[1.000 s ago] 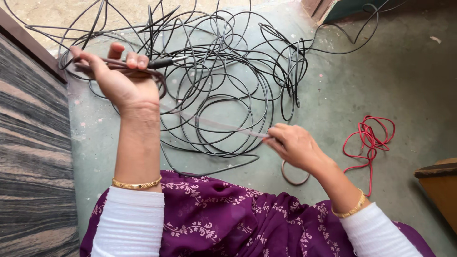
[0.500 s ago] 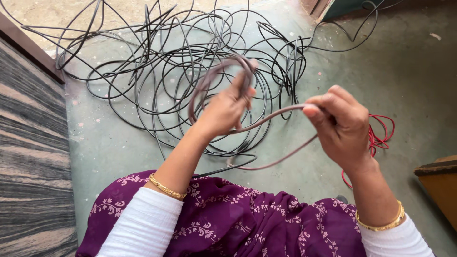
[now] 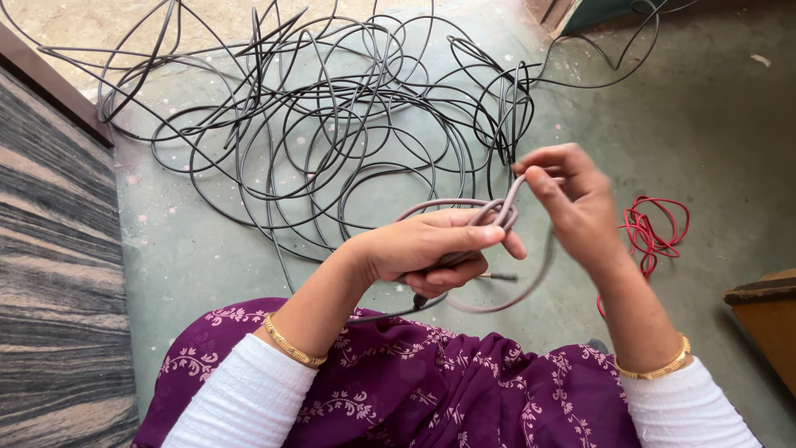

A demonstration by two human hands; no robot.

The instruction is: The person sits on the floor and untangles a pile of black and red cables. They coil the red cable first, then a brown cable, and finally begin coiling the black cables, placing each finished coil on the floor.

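My left hand grips several small loops of a thin brownish-grey cable in its fist, low over my lap. My right hand is raised just to the right, pinching the same cable between thumb and fingers where it rises from the coil. A loose loop of the cable hangs below both hands, and its metal plug tip pokes out under my left fingers.
A large tangle of black cable sprawls over the green floor ahead. A small red wire bundle lies at the right. A striped mat borders the left, a wooden edge the right. My purple patterned cloth covers my lap.
My left hand swung from far upper left down to the centre, gathering the brownish cable into loops. My right hand rose and now feeds the cable onto the coil.
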